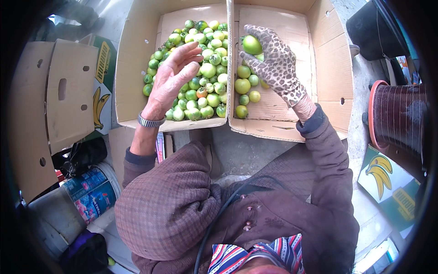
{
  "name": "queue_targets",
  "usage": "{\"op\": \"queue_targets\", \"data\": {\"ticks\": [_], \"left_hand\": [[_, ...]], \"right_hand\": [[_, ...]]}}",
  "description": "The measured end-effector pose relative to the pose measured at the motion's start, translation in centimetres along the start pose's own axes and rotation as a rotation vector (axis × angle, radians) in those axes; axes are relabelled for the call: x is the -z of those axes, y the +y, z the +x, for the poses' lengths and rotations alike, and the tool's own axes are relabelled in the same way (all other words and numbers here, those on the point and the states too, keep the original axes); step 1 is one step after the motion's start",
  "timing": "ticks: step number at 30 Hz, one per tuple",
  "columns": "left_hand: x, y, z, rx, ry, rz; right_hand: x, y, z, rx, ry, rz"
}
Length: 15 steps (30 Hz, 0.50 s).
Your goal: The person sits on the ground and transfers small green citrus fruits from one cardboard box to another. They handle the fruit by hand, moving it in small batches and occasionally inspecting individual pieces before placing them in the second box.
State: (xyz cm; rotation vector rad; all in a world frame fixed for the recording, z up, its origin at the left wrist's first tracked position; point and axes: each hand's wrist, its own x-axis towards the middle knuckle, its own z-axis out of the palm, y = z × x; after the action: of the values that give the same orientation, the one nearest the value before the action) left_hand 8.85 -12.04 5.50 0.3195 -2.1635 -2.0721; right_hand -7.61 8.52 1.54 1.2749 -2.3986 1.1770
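My right hand (273, 61), in a leopard-print glove, holds a large green tomato (252, 45) between thumb and fingers. It is over the right cardboard box (332, 78), where several green and yellowish tomatoes (243, 85) lie along the left side; the glove hides some of them. My left hand (178, 70) is bare, with a metal watch at the wrist. It hovers with fingers apart and nothing in them over the left cardboard box (135, 65). A heap of mostly green tomatoes (208, 70) covers much of that box's floor, and one tomato (202, 92) is turning orange.
The two boxes stand side by side before my knees. Banana cartons are at the left (102, 106) and lower right (379, 174). A labelled plastic bucket (90, 191) lies at lower left. On the right are a dark red ribbed container (398, 118) and a black bucket (371, 30).
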Motion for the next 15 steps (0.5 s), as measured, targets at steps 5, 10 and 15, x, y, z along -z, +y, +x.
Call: {"op": "queue_targets", "data": {"ticks": [5,10,15], "left_hand": [[8.8,-4.1,1.2,0.187,0.353,1.007],[14.5,-10.1,-0.7,0.476,0.318,1.294],[15.9,-12.7,-0.8,0.48,0.229,1.304]], "right_hand": [[0.7,10.7,-1.0,-0.49,-0.533,-0.459],[-1.9,15.3,-4.4,-0.456,-0.908,-0.526],[-3.0,17.4,-5.4,-0.434,-0.833,-0.414]]}}
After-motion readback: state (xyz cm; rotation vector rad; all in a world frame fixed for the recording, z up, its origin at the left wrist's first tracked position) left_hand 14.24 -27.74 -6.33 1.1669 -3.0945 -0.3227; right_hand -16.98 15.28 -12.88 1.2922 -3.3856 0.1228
